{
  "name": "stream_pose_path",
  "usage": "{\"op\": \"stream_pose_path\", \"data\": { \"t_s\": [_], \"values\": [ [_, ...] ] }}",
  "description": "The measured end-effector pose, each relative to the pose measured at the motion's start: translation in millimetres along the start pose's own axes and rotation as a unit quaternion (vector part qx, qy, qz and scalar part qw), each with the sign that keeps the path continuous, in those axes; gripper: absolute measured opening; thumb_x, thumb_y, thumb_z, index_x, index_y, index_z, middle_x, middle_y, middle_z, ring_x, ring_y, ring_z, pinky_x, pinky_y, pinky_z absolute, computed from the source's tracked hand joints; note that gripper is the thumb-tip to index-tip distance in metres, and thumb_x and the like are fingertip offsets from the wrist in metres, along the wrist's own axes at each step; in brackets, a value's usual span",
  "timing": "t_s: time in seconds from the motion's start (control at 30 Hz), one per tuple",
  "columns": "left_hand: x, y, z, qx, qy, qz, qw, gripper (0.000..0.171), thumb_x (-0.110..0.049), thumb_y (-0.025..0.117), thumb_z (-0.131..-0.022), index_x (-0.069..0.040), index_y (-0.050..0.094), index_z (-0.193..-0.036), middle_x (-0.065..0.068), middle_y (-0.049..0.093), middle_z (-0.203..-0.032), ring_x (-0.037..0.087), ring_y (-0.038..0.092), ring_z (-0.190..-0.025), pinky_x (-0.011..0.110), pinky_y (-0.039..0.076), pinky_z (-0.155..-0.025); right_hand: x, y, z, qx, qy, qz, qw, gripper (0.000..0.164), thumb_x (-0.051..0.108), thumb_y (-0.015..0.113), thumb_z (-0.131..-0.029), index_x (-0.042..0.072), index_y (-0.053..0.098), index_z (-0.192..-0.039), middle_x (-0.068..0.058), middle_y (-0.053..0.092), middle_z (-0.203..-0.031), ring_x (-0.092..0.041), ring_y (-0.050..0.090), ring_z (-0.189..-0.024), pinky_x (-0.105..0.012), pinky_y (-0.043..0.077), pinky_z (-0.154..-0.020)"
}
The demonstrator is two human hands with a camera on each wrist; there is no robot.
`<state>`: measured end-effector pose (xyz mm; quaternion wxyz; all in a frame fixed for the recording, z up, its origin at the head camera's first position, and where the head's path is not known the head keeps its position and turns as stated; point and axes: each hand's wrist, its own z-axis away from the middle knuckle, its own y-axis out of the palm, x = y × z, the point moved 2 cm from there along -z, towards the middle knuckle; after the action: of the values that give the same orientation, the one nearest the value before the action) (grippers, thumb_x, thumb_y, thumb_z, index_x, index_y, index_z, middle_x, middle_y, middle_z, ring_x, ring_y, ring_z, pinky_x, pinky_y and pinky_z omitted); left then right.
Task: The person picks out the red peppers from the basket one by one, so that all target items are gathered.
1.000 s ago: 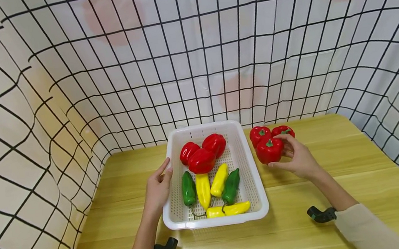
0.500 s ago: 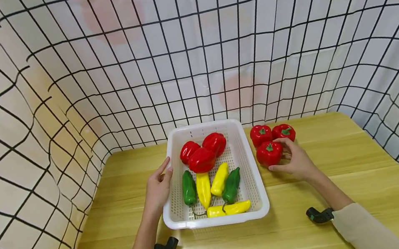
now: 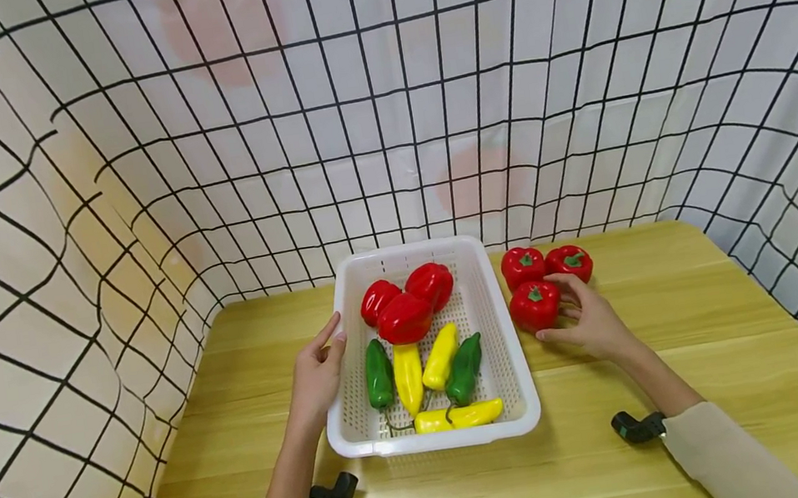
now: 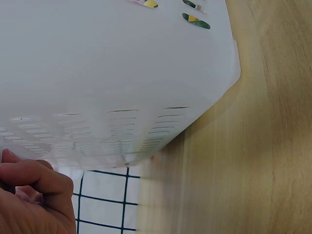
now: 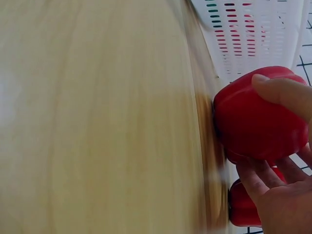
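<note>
A white perforated plastic basket point(image 3: 435, 439) stands on the table. Inside it lie several peppers: red bell peppers point(image 3: 405, 319) at the back, with long yellow peppers point(image 3: 408, 378) and green peppers point(image 3: 464, 371) in front. At the basket's left side, my left hand point(image 3: 318, 382) holds the rim; its bent fingers show beside the outer wall point(image 4: 73, 73) in the left wrist view. To the right of the basket, my right hand point(image 3: 594, 324) grips a red bell pepper point(image 3: 535, 306) between thumb and fingers. Its underside is hidden in the head view.
Two more red bell peppers, one at the left point(image 3: 522, 266) and one at the right point(image 3: 569, 262), sit just behind the held one. A black-gridded white cloth point(image 3: 411, 113) rises around the back and sides of the wooden table point(image 3: 476, 491).
The red bell pepper in my right hand has shifted slightly left and towards me, away from the two behind it. My left hand stays on the basket.
</note>
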<state>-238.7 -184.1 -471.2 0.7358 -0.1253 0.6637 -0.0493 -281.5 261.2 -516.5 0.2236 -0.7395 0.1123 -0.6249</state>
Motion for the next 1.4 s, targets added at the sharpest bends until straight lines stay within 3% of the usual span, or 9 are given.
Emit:
{"op": "stream_pose_path", "data": {
  "t_s": [0.43,0.57,0.73,0.87,1.13,1.4],
  "values": [
    [-4.3,0.9,1.5,-0.002,0.006,0.005,1.0000,0.045,-0.037,0.059,-0.106,-0.035,0.054,-0.150,0.026,0.071,-0.121,0.036,0.074,-0.094,0.043,0.065,-0.074,15,-11,8,-0.023,-0.020,0.004,1.000,0.089,0.020,0.089,-0.083,0.007,0.036,-0.154,-0.022,0.047,-0.151,-0.041,0.049,-0.137,-0.051,0.045,-0.111],
    [-5.4,-0.1,2.5,-0.001,0.005,0.005,1.0000,0.047,-0.038,0.059,-0.105,-0.033,0.053,-0.152,0.027,0.070,-0.123,0.036,0.074,-0.096,0.044,0.065,-0.075,20,-17,7,-0.044,-0.044,0.014,0.998,0.081,0.020,0.086,-0.086,0.007,0.040,-0.152,-0.019,0.051,-0.149,-0.036,0.051,-0.134,-0.033,0.050,-0.111],
    [-4.9,-0.2,2.3,0.002,0.000,0.003,1.0000,0.048,-0.037,0.058,-0.106,-0.031,0.051,-0.153,0.028,0.069,-0.126,0.038,0.073,-0.100,0.046,0.065,-0.077,32,-22,5,-0.057,-0.071,0.005,0.996,0.072,0.019,0.082,-0.090,0.008,0.044,-0.150,-0.017,0.051,-0.149,-0.035,0.049,-0.136,-0.010,0.046,-0.105],
    [-9.8,0.1,4.6,0.005,0.001,0.003,1.0000,0.047,-0.034,0.057,-0.107,-0.029,0.050,-0.154,0.029,0.067,-0.128,0.040,0.072,-0.102,0.048,0.065,-0.078,45,-22,2,-0.061,-0.066,0.003,0.996,0.069,0.022,0.081,-0.091,0.010,0.046,-0.149,-0.014,0.051,-0.150,-0.032,0.048,-0.138,-0.016,0.045,-0.110],
    [-4.5,-0.5,-1.1,0.008,0.000,0.004,1.0000,0.048,-0.034,0.058,-0.107,-0.030,0.050,-0.153,0.029,0.067,-0.129,0.041,0.072,-0.103,0.050,0.065,-0.078,75,-13,-7,-0.039,-0.070,-0.002,0.997,0.071,0.024,0.079,-0.093,0.012,0.043,-0.153,-0.015,0.049,-0.152,-0.039,0.049,-0.140,-0.056,0.045,-0.112],
    [-5.1,-1.6,1.2,0.006,0.012,0.000,0.9999,0.047,-0.036,0.059,-0.106,-0.032,0.053,-0.152,0.029,0.069,-0.123,0.039,0.074,-0.096,0.048,0.065,-0.073,103,-1,-23,-0.015,-0.072,0.017,0.997,0.072,0.030,0.080,-0.091,0.019,0.044,-0.152,-0.015,0.049,-0.153,-0.045,0.046,-0.142,-0.064,0.046,-0.109]
  ]
}}
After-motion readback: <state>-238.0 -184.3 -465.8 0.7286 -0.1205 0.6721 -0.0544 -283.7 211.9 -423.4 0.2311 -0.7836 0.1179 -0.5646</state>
